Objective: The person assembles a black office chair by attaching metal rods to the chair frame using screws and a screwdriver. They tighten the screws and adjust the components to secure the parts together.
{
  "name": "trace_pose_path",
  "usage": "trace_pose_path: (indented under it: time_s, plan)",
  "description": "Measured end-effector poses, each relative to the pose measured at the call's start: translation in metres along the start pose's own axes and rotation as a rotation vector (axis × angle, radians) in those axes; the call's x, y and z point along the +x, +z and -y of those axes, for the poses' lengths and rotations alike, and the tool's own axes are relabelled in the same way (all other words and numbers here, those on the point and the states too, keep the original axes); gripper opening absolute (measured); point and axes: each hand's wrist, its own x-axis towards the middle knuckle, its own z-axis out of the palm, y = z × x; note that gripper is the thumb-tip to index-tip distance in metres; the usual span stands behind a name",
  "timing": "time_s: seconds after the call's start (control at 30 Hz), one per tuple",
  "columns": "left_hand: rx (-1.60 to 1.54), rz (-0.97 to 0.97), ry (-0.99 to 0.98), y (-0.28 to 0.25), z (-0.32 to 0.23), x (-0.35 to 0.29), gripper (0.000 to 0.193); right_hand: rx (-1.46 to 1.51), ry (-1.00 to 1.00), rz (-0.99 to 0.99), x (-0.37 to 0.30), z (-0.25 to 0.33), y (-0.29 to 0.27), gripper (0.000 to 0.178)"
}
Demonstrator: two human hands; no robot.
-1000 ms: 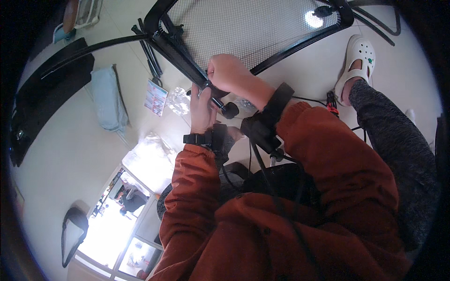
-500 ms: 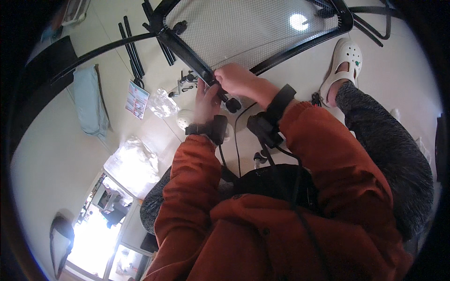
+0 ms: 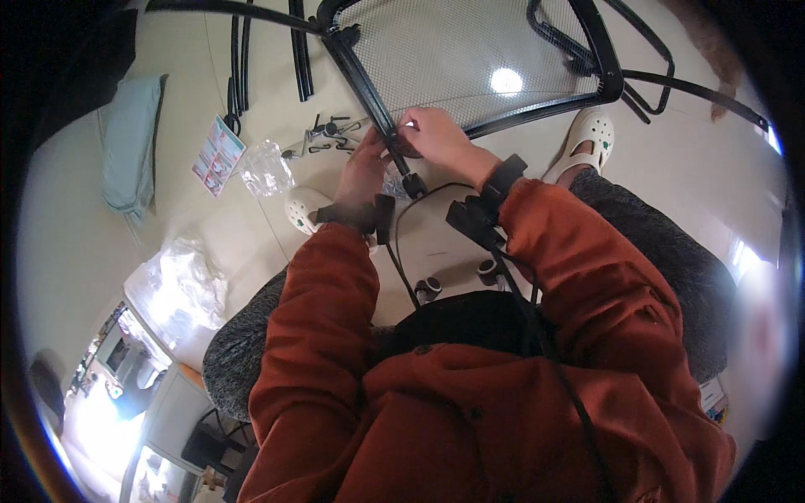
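A black metal frame (image 3: 354,71) carries a stretched grey mesh panel (image 3: 470,50) and slants down toward me. At its near left corner, my left hand (image 3: 362,172) is closed around the tube from the left side. My right hand (image 3: 440,138) is at the same corner with thumb and fingers pinched against the frame's inner edge. Whatever is between those fingertips is hidden. Just below the hands, the tube ends in a dark fitting (image 3: 413,186). Both wrists wear black bands with boxy modules and cables.
Left of the hands lie small metal hardware pieces (image 3: 327,134), a clear plastic bag (image 3: 268,170), a printed sheet (image 3: 218,155) and black tubes (image 3: 300,50). A grey-green padded piece (image 3: 134,142) lies farther left. Two casters (image 3: 428,289) sit near my lap. Curved black tubes (image 3: 662,50) extend at right.
The whole view has shifted, showing more floor at right and both casters near my lap. My hands stay at the same frame corner, the right one still pinched there.
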Motion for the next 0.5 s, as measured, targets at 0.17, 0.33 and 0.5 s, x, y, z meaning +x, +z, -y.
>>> trace_pose_path:
  time_s: [0.17, 0.33, 0.5]
  plan:
    - [0.353, -0.094, 0.020, -0.005, 0.003, -0.003, 0.053, -0.089, 0.109, 0.006, -0.003, 0.011, 0.001, 0.020]
    - [0.081, -0.171, 0.151, 0.003, 0.010, -0.001, 0.051, -0.014, 0.132, 0.024, -0.011, 0.020, -0.002, 0.012]
    - [0.114, -0.190, 0.239, 0.008, 0.012, 0.002, 0.045, -0.021, 0.102, 0.035, -0.012, 0.017, 0.002, 0.012]
